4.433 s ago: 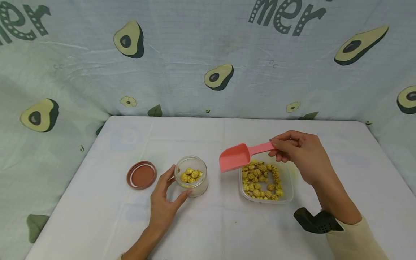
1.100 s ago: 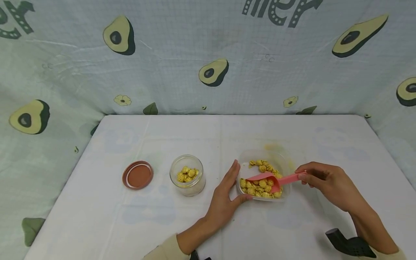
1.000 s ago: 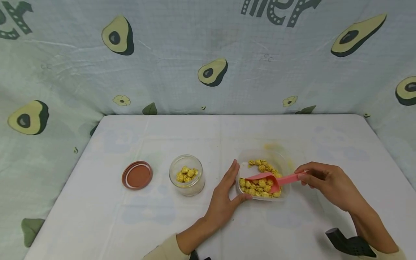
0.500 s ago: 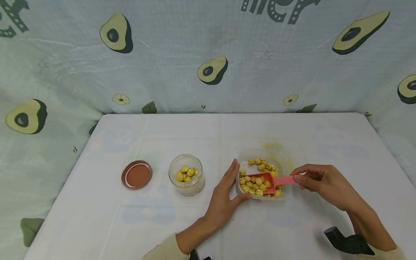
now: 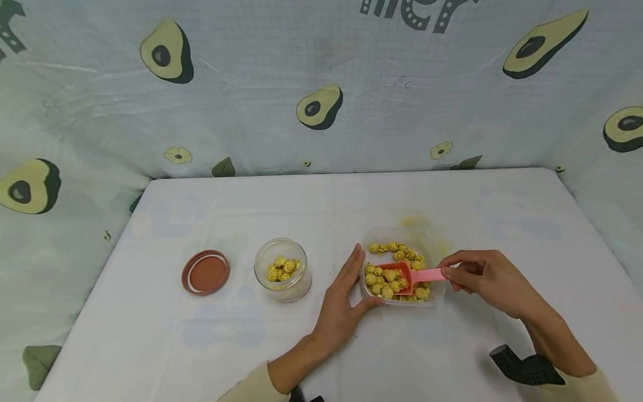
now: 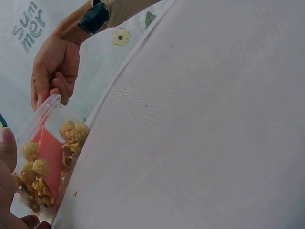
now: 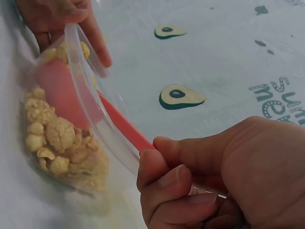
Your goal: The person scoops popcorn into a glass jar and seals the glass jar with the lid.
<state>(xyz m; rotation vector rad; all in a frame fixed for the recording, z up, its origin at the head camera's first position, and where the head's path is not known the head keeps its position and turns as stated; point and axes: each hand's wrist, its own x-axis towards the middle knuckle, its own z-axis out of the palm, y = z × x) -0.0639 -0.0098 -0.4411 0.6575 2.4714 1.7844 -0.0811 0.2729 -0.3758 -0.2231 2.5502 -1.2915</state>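
Observation:
My right hand (image 5: pixel 484 279) pinches the handle of a pink plastic scoop (image 5: pixel 427 275) between thumb and fingers. The scoop's bowl lies level inside a clear plastic container (image 5: pixel 436 296), with yellow popcorn (image 5: pixel 387 279) on it and around it. My left hand (image 5: pixel 339 312) rests against the container's near left corner, its fingers straight along the left wall and the thumb at the front. In the right wrist view, the container's clear rim (image 7: pixel 81 76) crosses in front of the scoop. A glass jar (image 5: pixel 296 289) with some popcorn inside stands uncapped left of my left hand.
A brown round lid (image 5: pixel 206 272) lies on the table left of the jar. The white cloth (image 5: pixel 241 201) covers the table up to a patterned curtain (image 5: pixel 251 111) behind. A yellowish stain (image 5: pixel 414 222) shows on the cloth behind the container.
My left hand has moved from the jar to the container. The scoop went from above the container down into the popcorn, then its bowl levelled and moved slightly left, popcorn on it.

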